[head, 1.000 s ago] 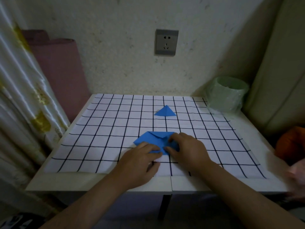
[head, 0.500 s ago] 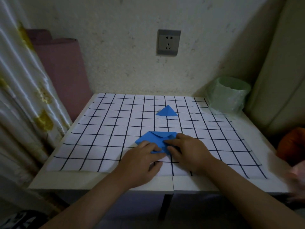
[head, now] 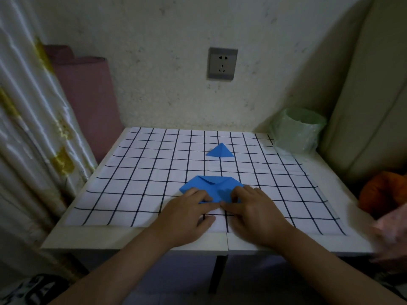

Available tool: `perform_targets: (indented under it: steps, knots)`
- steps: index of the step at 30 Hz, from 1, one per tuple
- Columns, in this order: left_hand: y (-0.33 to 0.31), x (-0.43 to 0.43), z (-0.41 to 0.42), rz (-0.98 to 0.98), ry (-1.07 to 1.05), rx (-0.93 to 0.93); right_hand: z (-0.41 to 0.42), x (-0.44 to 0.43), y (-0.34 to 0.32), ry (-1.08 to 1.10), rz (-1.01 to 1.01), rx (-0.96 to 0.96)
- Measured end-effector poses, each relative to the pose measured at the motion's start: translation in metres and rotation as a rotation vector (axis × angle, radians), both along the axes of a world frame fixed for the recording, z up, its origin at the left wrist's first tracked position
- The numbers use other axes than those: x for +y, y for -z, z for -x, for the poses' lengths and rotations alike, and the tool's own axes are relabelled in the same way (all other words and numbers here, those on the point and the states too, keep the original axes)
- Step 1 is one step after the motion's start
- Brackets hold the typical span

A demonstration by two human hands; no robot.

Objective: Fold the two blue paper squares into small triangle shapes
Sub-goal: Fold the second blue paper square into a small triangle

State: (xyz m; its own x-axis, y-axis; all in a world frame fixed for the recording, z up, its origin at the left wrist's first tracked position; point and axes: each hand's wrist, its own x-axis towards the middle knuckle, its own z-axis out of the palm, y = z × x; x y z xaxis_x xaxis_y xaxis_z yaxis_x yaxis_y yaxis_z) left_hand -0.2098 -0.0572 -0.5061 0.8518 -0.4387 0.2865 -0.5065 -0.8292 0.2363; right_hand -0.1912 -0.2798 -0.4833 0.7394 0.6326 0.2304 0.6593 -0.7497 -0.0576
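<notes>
**Both hands pressing the second blue paper**

The left hand (head: 187, 214) and right hand (head: 255, 214) are lying flat, fingers down, pressing the half-folded blue paper (head: 211, 187) on the grid mat (head: 132, 172). The finished blue triangle (head: 219, 150) is resting further back, well apart, near the green container (head: 297, 130).

No readable text, label, brand, number or sign appeared anywhere in the view. The wall socket (head: 222, 64) above the table carried only plug holes and no lettering. The grid mat (head: 154, 172) below the socket showed plain black lines on white, with no numbers or letters in its squares. The dark patterned item (head: 33, 289) at the lower left was too blurred to read.
</notes>
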Motion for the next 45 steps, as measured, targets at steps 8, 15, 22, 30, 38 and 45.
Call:
perform_targets:
  steps: [8, 15, 22, 30, 38, 45]
  knots:
    - [-0.007, -0.001, 0.001, -0.032, 0.024, -0.003, -0.002, -0.002, -0.003, 0.06, 0.062, -0.093]
    - [-0.007, -0.002, 0.001, -0.069, 0.036, 0.018, -0.006, -0.014, -0.009, 0.131, 0.142, -0.088]
    - [-0.005, -0.005, 0.0, -0.089, 0.04, -0.031, 0.005, -0.008, -0.006, 0.143, 0.031, -0.07]
    - [0.001, -0.001, 0.004, 0.085, -0.029, 0.064, 0.0, -0.005, 0.0, 0.011, 0.002, 0.056]
    - [0.005, 0.017, 0.007, 0.229, -0.137, 0.059, -0.005, -0.001, 0.0, 0.017, -0.069, 0.047]
    - [0.0, 0.02, 0.005, 0.327, -0.202, 0.091, -0.006, -0.002, -0.002, 0.011, -0.121, 0.084]
